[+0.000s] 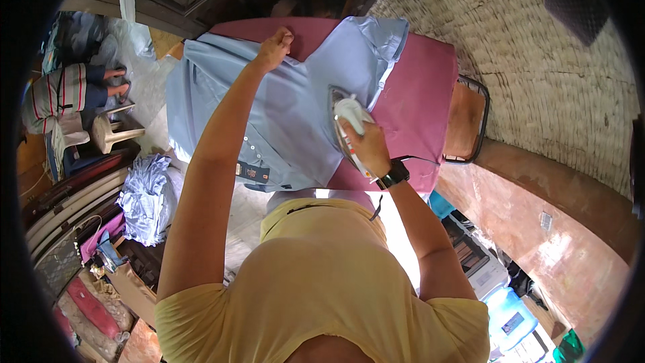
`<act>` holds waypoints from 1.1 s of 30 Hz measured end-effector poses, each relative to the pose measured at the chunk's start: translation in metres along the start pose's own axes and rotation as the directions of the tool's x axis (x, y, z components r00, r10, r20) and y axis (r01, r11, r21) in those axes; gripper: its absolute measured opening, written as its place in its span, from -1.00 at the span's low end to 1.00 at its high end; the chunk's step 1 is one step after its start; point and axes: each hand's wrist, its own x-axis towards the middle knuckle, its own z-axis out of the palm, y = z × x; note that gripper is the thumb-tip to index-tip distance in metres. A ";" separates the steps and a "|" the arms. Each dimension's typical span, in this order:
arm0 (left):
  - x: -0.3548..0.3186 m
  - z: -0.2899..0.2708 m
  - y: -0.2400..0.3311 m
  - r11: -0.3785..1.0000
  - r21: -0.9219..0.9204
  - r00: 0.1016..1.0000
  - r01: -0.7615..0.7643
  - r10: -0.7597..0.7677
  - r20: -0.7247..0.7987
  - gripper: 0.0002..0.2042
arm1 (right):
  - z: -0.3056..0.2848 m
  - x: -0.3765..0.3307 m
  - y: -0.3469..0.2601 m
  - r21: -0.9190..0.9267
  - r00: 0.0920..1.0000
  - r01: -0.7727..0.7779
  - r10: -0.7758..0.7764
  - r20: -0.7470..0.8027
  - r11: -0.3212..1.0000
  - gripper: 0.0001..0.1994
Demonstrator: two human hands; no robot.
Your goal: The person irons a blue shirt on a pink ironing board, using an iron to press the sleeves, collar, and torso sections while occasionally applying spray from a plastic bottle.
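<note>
Iron (349, 124) in right hand (366, 148), blue shirt (295, 114)

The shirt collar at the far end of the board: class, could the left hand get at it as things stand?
Probably yes: the left hand already grips the shirt nearby, and nothing lies between it and the collar.

There is one view. The camera sits on the person's head and looks straight down, very close to the yellow shoulders (322, 296). Farther off lies the pink ironing board (416, 94). Edges bend round.
</note>
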 end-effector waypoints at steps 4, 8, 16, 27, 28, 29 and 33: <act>0.000 -0.001 -0.017 0.947 0.222 0.972 -0.231 0.236 0.004 -0.76 | 0.000 0.053 -0.014 -0.019 0.949 -0.160 0.148 -0.280 0.987 -0.35; 0.010 0.004 -0.014 0.877 0.308 0.924 -0.370 0.381 0.026 -0.76 | -0.004 0.159 -0.027 0.163 0.940 -0.145 0.188 -0.285 0.976 -0.29; 0.006 0.007 -0.021 0.976 0.207 0.995 -0.074 0.085 -0.046 -0.71 | 0.008 0.120 -0.046 0.266 0.957 -0.216 0.257 -0.132 0.940 -0.37; 0.024 0.018 -0.038 0.974 0.118 0.980 -0.194 0.199 -0.029 -0.71 | 0.019 0.177 -0.048 0.220 0.969 -0.218 0.238 -0.069 0.951 -0.35; 0.014 0.016 -0.015 0.994 0.066 0.996 -0.088 0.088 0.000 -0.70 | 0.021 0.149 -0.046 0.194 0.972 -0.221 0.233 -0.042 0.956 -0.32; 0.006 0.011 -0.001 0.999 0.023 0.999 0.027 -0.028 0.022 -0.70 | 0.028 0.122 -0.043 0.207 0.983 -0.177 0.184 -0.011 0.962 -0.31; 0.004 0.008 -0.017 0.989 0.121 0.993 -0.089 0.098 -0.068 -0.69 | 0.042 0.071 -0.054 0.269 0.983 -0.180 0.182 0.016 0.946 -0.31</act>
